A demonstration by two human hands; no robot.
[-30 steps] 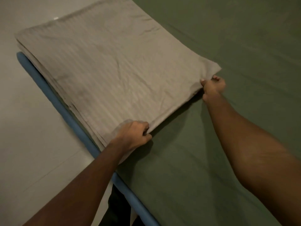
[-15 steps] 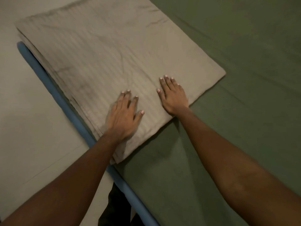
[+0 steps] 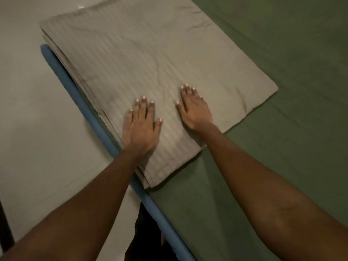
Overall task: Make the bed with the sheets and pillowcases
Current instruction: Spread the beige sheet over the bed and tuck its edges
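A folded grey-beige striped sheet [image 3: 146, 59] lies flat in several layers on the bed, along its left edge. A dark green fitted sheet [image 3: 282, 147] covers the mattress under and around it. My left hand [image 3: 141, 129] rests palm down on the near part of the folded sheet, fingers spread. My right hand [image 3: 194, 108] presses flat on it just to the right, fingers apart. Neither hand grips any cloth.
A blue padded bed rail [image 3: 79, 102] runs diagonally along the bed's left side. Pale floor [image 3: 28, 110] lies to the left. Dark trouser legs [image 3: 146, 232] stand against the rail at the bottom.
One second ago both hands pinched the sheet's near edge and corner. They let go, laid it flat and moved onto its top, palms down, where they stay now.
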